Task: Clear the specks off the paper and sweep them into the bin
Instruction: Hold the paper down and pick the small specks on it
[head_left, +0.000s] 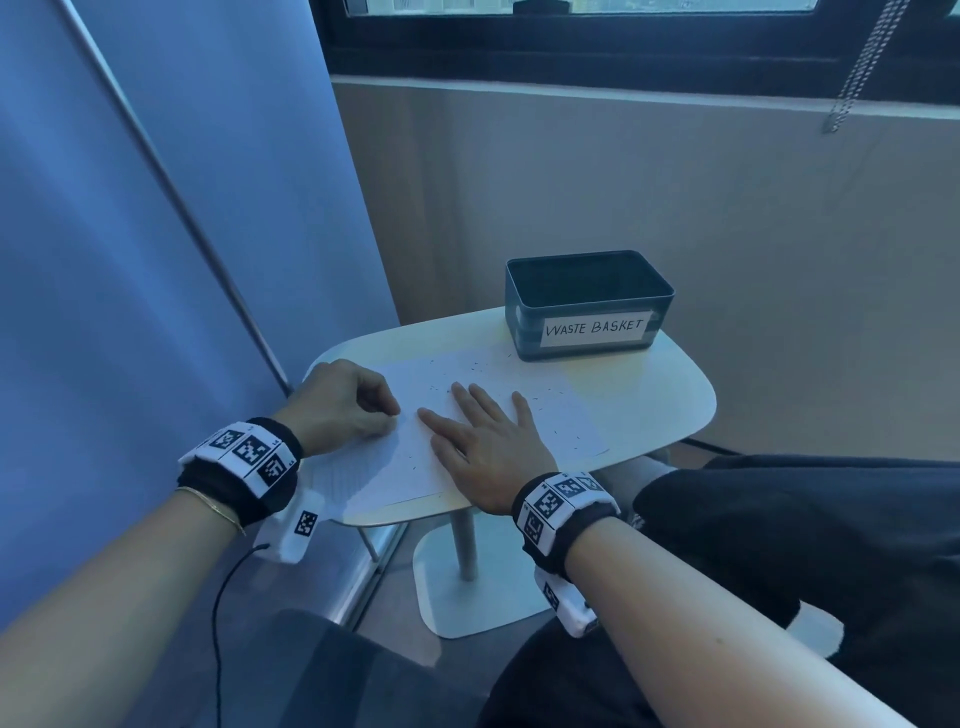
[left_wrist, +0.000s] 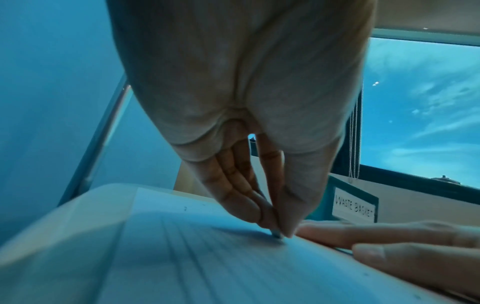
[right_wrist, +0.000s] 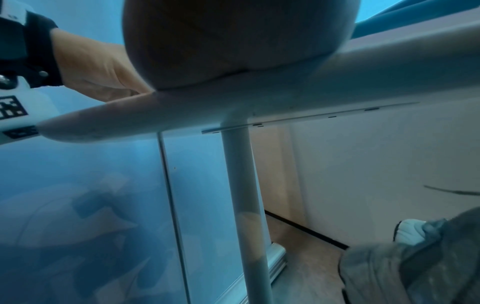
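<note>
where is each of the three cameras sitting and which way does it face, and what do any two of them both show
Head: worn on the head, looking forward and down at the table, the paper and the waste basket; both forearms, the left hand and the right hand show.
Left wrist: under the left hand, looking along its fingers, which pinch something small against the paper; the right hand lies at the lower right.
Right wrist: below the table's edge, looking under it at the table leg; only the heel of the right hand shows.
Shared: head and left wrist both show the paper, the basket and both hands.
</note>
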